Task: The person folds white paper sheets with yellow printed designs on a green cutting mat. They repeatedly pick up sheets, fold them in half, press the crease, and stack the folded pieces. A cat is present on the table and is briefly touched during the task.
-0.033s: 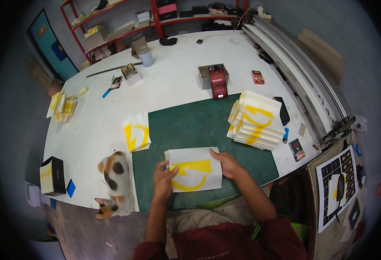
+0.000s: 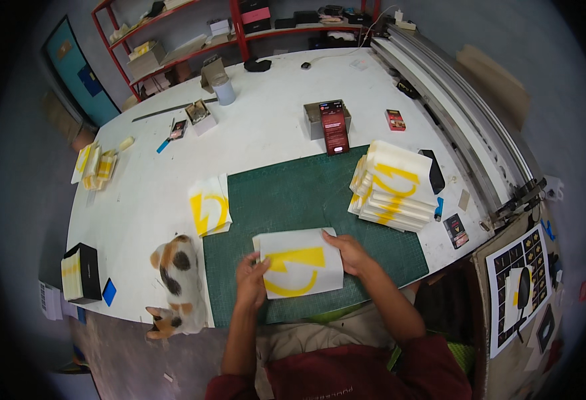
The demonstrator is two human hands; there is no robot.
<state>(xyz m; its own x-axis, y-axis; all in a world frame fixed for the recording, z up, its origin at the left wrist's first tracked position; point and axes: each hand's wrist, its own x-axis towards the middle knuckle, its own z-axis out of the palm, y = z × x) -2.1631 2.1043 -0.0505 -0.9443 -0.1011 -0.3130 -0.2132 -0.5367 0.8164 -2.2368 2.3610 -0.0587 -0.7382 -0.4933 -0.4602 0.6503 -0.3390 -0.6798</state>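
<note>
Between my two hands is a white sheet [image 2: 299, 241] with a bold yellow print, held over the near part of a green cutting mat [image 2: 273, 193]. A second edge shows behind it at the upper left. My left hand [image 2: 251, 277] pinches its left side, thumb on the front face. At the upper right corner, my right hand [image 2: 347, 253] grips the edge, with the fingers partly behind the sheet. A thick, uneven stack of similar printed sheets [image 2: 399, 180] rests on the mat's right side. Several more printed sheets [image 2: 210, 205] lie across the mat's left edge.
A calico cat [image 2: 176, 280] sits at the table's near edge, left of the mat. A phone [image 2: 335, 127] leans on a grey box beyond the mat. A black box [image 2: 89, 270] of sheets stands far left. A long metal rail machine [image 2: 459, 120] borders the right side.
The sheet in my hands has shifted very slightly toward me, with both hands keeping their hold. Nothing else has visibly moved.
</note>
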